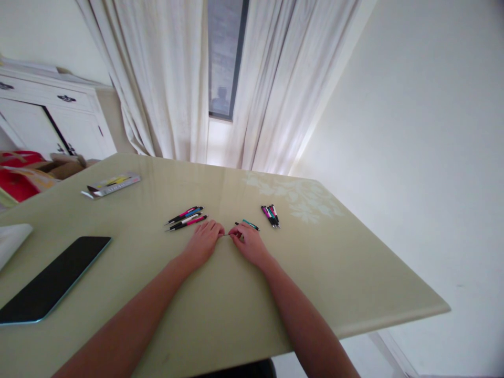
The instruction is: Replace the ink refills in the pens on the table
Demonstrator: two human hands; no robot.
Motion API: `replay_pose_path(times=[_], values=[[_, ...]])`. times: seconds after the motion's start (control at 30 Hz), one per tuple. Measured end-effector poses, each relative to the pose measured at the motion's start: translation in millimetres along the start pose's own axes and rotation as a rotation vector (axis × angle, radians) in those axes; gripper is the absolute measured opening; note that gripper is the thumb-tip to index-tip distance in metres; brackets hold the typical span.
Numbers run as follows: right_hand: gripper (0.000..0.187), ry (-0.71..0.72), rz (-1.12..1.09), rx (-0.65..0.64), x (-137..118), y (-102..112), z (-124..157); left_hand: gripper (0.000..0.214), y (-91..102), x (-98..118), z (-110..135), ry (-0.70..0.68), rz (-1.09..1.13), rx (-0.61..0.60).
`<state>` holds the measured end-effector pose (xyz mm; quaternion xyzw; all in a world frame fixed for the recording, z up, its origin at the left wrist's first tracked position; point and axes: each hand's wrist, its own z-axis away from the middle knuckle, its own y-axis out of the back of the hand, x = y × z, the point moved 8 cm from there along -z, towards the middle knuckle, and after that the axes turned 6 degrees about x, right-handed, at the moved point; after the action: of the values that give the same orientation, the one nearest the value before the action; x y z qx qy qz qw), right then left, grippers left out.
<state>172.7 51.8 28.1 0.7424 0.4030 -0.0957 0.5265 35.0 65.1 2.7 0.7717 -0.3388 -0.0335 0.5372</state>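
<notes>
Seen from the wearer's head, with clock directions taken from the hands: at 6 o'clock, a dark rounded shape (244, 369) peeks from under the near edge of a pale green tabletop (216, 315). Two bare forearms (157, 294) reach forward over it. Between 8 and 9 o'clock lies a flat, black-faced tablet (55, 281), with part of a white object (11, 240) just past it at the frame's edge.

The left hand (205, 241) and right hand (247, 240) rest near each other, fingers curled, both pinching a thin dark piece (226, 234) that bridges the small gap between their fingertips. Just behind the right hand lies a teal pen (252, 226), partly hidden; whether the hand touches it, I cannot tell.

At 10 o'clock, near the left hand, is a loose row of pink, blue and white pens (185, 216). At 2 o'clock sits a tighter cluster of purple, teal and pink pens (271, 216).

Farther along 10 o'clock are an open box (120, 184), then red items (16, 184) and a white cabinet (84, 113). At 12 o'clock, pale curtains (169, 79) flank a narrow window (225, 52).
</notes>
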Motion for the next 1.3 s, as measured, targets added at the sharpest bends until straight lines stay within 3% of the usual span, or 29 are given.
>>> replay_pose_path(times=[0.27, 0.37, 0.5, 0.77, 0.93, 1.17, 1.3], values=[[0.007, -0.050, -0.138, -0.007, 3.1, -3.2, -0.9, 0.020, 9.6, 12.4, -1.9, -0.039, 0.094, -0.019], [0.012, -0.112, -0.162, 0.106, 12.0, 8.2, -1.9, 0.022, 11.7, 14.1, -3.5, -0.044, 0.105, -0.001], [0.011, -0.150, -0.001, 0.266, 28.2, 26.8, -1.5, 0.029, 14.2, 14.1, -3.9, -0.031, 0.102, 0.044], [0.014, -0.224, 0.250, 0.154, 38.7, 19.2, 0.6, 0.028, 20.6, 8.2, -3.9, 0.018, 0.123, 0.128], [0.016, -0.162, 0.211, 0.171, 30.7, 19.6, -0.7, 0.028, 22.9, -1.1, -3.9, 0.055, 0.124, 0.193], [0.016, -0.089, 0.193, 0.087, 24.6, 10.8, -1.6, 0.028, 20.9, -7.3, -3.4, 0.090, 0.116, 0.178], [0.015, -0.046, 0.154, 0.104, 17.5, 11.5, -3.2, 0.029, 21.1, -7.0, -3.7, 0.092, 0.117, 0.172]])
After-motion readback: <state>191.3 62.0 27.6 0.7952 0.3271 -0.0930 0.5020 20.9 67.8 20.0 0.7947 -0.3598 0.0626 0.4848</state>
